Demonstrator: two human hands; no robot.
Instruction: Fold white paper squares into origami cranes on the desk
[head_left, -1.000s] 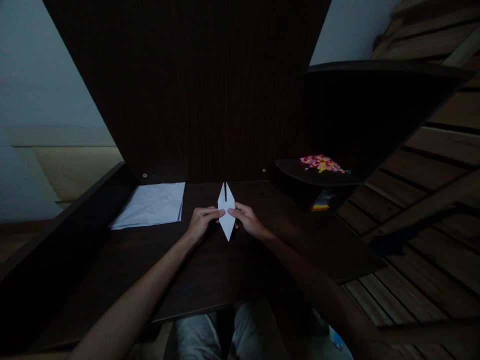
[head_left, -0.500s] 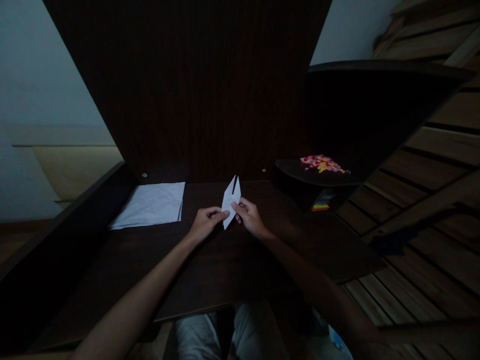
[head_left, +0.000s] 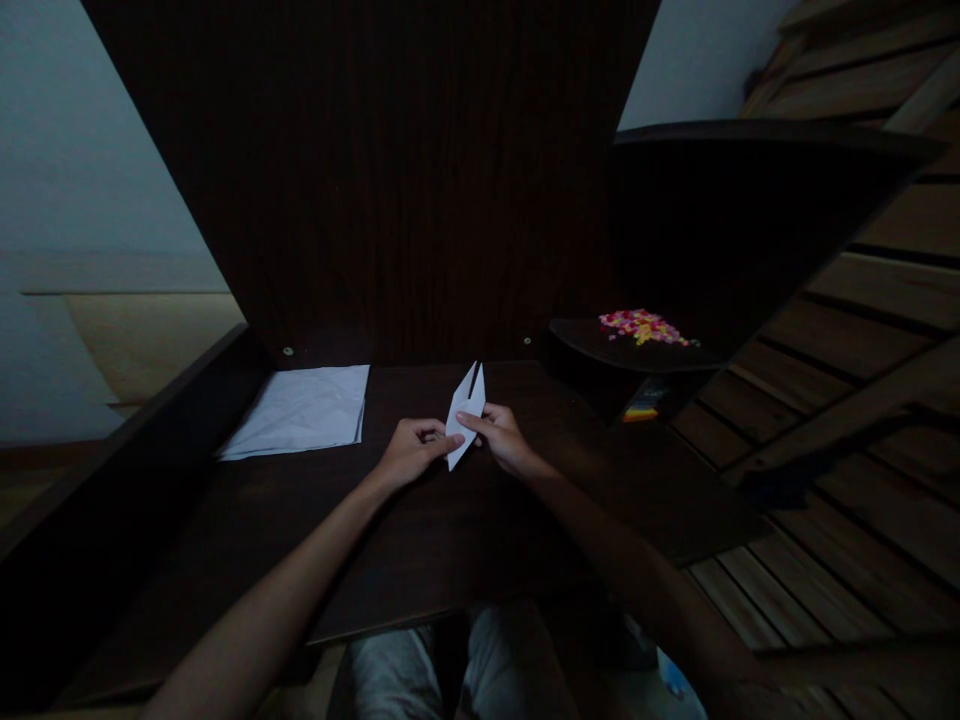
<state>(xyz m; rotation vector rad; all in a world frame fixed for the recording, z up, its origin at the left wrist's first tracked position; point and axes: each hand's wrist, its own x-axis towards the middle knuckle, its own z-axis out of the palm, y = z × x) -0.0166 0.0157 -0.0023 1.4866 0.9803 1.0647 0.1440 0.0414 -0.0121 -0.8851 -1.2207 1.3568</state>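
A small folded white paper (head_left: 463, 405), slim and pointed with a slit at its upper end, is held above the dark desk between my two hands. My left hand (head_left: 415, 449) is closed on its lower left side, the thumb lying on the front face. From the right, my right hand (head_left: 498, 434) pinches the paper near its middle, thumb across the front. The fingers behind the paper are mostly hidden.
To the left lies a stack of white paper sheets (head_left: 307, 408) on the desk (head_left: 420, 560). A pile of small pink, red and yellow pieces (head_left: 646, 326) sits on a corner shelf (head_left: 577, 340) at right. Wooden slats (head_left: 862, 540) stand beyond it.
The folded paper has come slightly down and toward me, tilting more to the right at its top. Both hands keep hold of it, the thumbs shifted a little lower.
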